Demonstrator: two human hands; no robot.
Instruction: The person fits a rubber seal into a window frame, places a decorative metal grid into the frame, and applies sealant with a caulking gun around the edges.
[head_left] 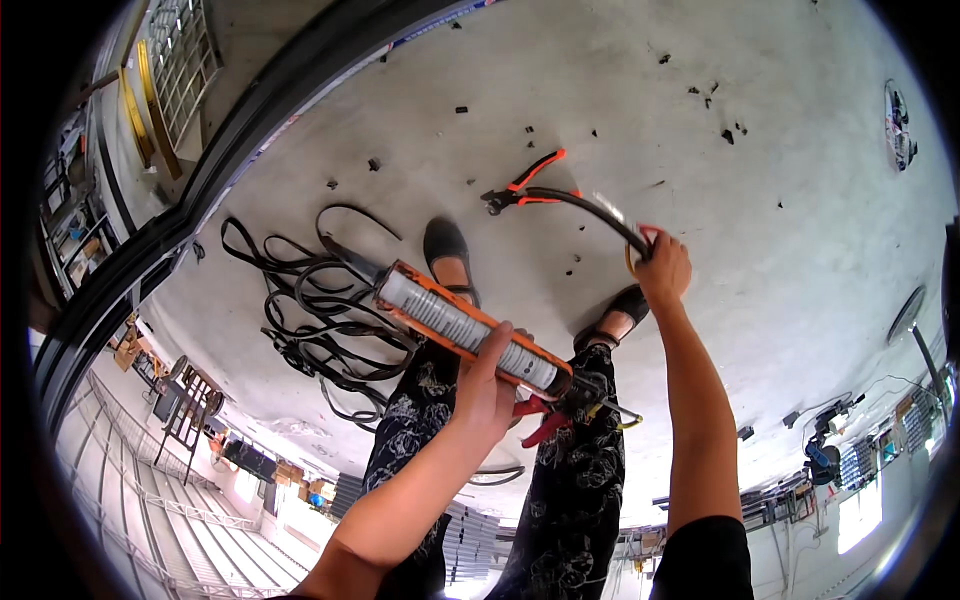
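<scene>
The left hand [487, 385] is closed around the rear half of an orange caulking gun [473, 335], its thumb lying along the printed, pale grey cartridge [430, 306] in the cradle. The gun is held aslant above the concrete floor [790, 260], its dark nozzle [352, 262] toward the upper left and its red trigger handle [545, 428] hanging below the rear end. To the right of the caulking gun and farther up, the right hand [665, 272] is closed on one end of a black strip [590, 205]; a small red and yellow item [649, 232] shows at the same fingers, too blurred to name, and whether they grip it I cannot tell. The strip curves away leftward to a pair of diagonal cutters [510, 197] with orange-red handles, lying on the floor beyond the gun; its far end overlaps them in view, but contact is unclear. A loose tangle of black rubbery strips [355, 328] lies left of the caulking gun and partly behind its front end. Just beyond the gun's middle is the left black shoe [445, 243]; the right black shoe [628, 300] stands to the right of its rear. Small black scraps [728, 136] dot the floor beyond the gun, mostly to its upper right. A long black frame [250, 135] runs to its upper left.
</scene>
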